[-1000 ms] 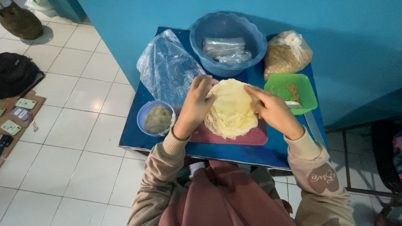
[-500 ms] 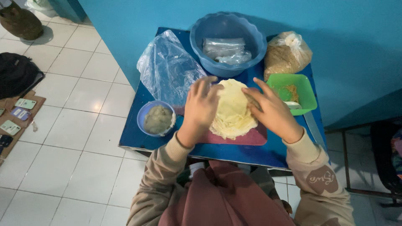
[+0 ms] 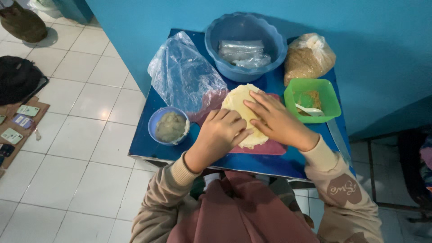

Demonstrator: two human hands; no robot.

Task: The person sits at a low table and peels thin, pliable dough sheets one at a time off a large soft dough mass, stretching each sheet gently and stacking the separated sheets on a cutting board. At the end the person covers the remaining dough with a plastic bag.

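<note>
Both hands had dropped from lifting the pale dough round to pressing it; left hand curled on its near edge, right hand flat, fingers spread; dough lay on maroon mat mid-table, btwn blue filling bowl & green tub; looked like flattening had begun.

Single head view, looking steeply down, close over blue table
</note>
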